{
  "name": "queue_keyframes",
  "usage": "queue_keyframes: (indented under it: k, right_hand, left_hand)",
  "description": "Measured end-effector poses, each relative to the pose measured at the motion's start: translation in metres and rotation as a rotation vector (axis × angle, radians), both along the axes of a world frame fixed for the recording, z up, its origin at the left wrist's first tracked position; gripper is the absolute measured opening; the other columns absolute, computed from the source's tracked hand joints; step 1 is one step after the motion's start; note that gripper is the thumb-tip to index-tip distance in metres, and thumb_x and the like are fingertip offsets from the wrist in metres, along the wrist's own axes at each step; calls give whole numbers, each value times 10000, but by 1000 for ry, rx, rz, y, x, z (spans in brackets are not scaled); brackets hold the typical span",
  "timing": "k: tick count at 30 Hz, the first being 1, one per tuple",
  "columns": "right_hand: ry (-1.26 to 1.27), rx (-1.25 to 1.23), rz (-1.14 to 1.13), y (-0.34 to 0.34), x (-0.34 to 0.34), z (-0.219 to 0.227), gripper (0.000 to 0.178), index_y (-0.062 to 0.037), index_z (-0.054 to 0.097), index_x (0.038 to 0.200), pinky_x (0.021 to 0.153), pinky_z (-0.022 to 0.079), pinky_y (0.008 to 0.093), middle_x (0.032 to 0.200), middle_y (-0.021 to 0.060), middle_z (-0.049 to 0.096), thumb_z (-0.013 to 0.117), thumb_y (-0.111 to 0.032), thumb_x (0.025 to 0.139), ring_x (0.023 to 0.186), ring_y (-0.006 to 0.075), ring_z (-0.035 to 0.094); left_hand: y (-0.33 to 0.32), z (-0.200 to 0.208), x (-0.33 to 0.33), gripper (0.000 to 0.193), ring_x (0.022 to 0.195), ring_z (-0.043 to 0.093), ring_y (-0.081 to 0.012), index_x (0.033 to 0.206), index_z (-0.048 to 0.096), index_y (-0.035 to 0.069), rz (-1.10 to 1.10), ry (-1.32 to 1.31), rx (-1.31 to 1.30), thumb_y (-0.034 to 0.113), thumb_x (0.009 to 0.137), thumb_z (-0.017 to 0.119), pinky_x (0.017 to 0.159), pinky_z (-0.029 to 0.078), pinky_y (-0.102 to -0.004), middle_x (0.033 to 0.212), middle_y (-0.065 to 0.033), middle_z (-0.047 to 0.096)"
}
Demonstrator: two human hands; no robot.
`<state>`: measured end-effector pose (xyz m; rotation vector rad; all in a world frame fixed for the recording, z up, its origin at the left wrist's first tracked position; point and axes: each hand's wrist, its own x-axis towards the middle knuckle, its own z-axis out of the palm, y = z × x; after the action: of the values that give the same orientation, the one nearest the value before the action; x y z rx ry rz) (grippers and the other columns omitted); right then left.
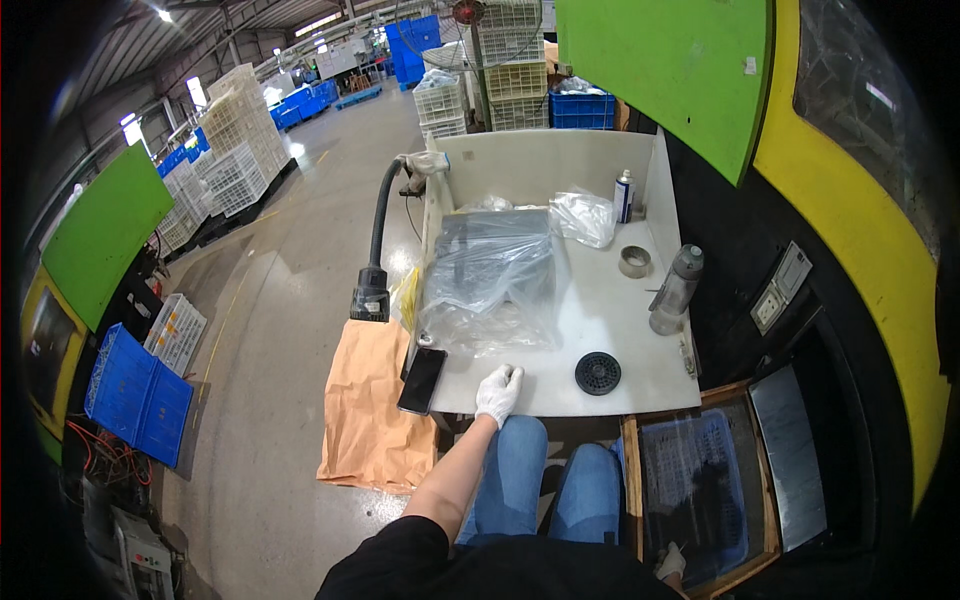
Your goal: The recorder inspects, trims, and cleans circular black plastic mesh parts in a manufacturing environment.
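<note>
My left hand (498, 394), in a white glove, rests on the front edge of the white worktable (555, 398). Its fingers are loosely curled, and nothing shows in them. To its left a black phone (422, 380) lies at the table's corner; to its right is a round black part with a grille-like face (597, 373). My right hand (672, 563), also gloved, is low at the right, by a wood-framed bin with a blue basket (743, 470) in it. Its fingers are small and dim there, so any hold is unclear.
Clear plastic film (490, 285) covers a dark grey stack on the table. Behind and right stand a plastic bag (583, 218), spray can (624, 196), tape roll (634, 262) and bottle (677, 290). A brown paper bag (372, 410) and black hose (380, 215) flank the left side.
</note>
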<state>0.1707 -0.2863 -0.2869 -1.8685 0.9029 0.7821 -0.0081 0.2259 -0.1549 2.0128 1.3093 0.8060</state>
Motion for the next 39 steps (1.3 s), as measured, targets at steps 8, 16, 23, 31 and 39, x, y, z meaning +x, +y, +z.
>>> queue_keyframes:
  k: [8,16,23,31,39]
  right_hand:
    - [-20,-4,41,-2,-1,-2,387,-100,564,701,424,318,348,554,27,451,555,-425,913,441,181,403]
    - [-9,-20,28,-3,1,-5,389,-101,556,694,419,322,347,548,23,442,556,-420,917,437,182,408]
    - [3,-25,7,0,1,-2,391,-107,548,690,407,315,340,541,20,432,553,-419,926,419,176,393]
    - [1,-8,12,-1,0,-1,391,-127,522,669,399,305,335,531,13,428,555,-418,927,409,172,382]
    - [10,5,16,-1,0,1,397,-132,527,660,396,298,333,527,11,433,564,-435,915,406,176,379]
  left_hand:
    - [3,-5,0,387,768,662,-315,893,657,50,-6,2,-47,414,924,532,722,496,-395,764,-156,676]
    - [1,0,-1,391,750,660,-310,896,658,50,-17,-21,-74,419,924,533,707,495,-392,758,-154,675]
    - [1,0,-1,396,748,660,-310,886,652,48,-16,-2,-43,424,924,534,707,495,-395,759,-155,674]
    - [-1,4,-1,398,826,643,-364,905,652,48,-22,-7,-83,422,924,517,751,489,-427,836,-196,663]
    - [0,3,-1,392,746,656,-317,890,652,44,-22,-28,-73,417,924,539,707,494,-398,759,-156,674]
